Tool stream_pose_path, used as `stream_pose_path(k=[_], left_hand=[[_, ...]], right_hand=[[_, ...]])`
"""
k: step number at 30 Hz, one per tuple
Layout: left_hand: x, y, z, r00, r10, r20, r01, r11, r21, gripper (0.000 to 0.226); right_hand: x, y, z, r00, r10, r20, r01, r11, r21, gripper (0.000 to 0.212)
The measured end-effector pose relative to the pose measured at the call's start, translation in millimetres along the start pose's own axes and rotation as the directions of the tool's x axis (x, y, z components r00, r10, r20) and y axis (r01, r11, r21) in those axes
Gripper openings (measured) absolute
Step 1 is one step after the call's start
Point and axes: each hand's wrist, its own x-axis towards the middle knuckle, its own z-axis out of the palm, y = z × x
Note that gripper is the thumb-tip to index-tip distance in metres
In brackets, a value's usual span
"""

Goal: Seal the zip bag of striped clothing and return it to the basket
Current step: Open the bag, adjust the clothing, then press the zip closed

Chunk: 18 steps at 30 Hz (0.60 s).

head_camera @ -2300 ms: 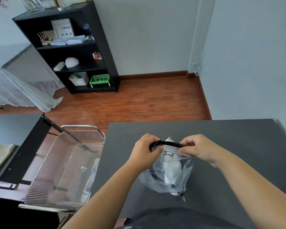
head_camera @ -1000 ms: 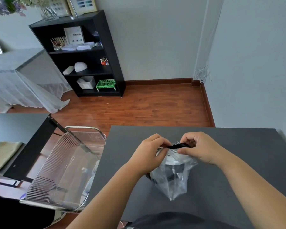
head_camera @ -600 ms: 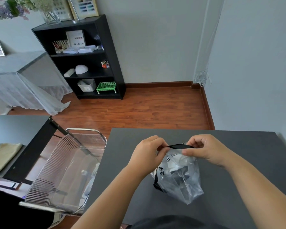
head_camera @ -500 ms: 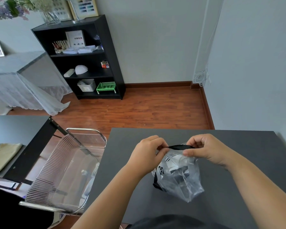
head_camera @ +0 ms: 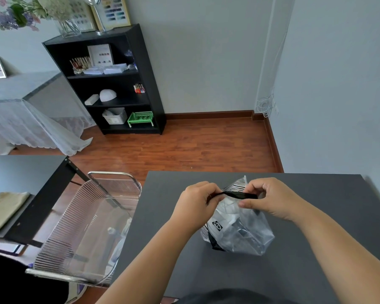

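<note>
A clear plastic zip bag (head_camera: pixel 239 231) with black-and-white striped clothing inside rests on the dark grey table (head_camera: pixel 316 216). Its black zip strip runs between my two hands. My left hand (head_camera: pixel 196 207) pinches the strip's left end. My right hand (head_camera: pixel 270 198) pinches the bag's top at the strip's right end, where a bit of striped cloth pokes up behind the strip. The clear ribbed basket (head_camera: pixel 79 229) stands to the left of the table, below its edge, with some pale items inside.
A black shelf unit (head_camera: pixel 110 84) stands against the far wall across the wooden floor. A second dark table with a folded beige cloth (head_camera: pixel 4 209) is at the left. A lace-covered table (head_camera: pixel 20 115) is further back left.
The bag has tilted, its bottom swinging right, and rests lower on the table. My hands stayed on the zip strip, the right one sliding slightly outward. The camera has tipped up a little.
</note>
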Motion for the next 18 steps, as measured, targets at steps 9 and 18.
stream_pose_path(k=[9, 18], left_hand=[[-2, 11, 0, 0.991, 0.052, 0.120, -0.042, 0.996, -0.080, 0.011], [0, 8, -3, 0.988, 0.031, -0.152, -0.027, 0.999, 0.027, 0.002]], right_hand=[[-2, -7, 14, 0.963, -0.199, -0.183, 0.164, 0.968, -0.191, 0.015], [-9, 2, -3, 0.999, 0.036, 0.018, -0.039, 0.978, 0.205, 0.008]])
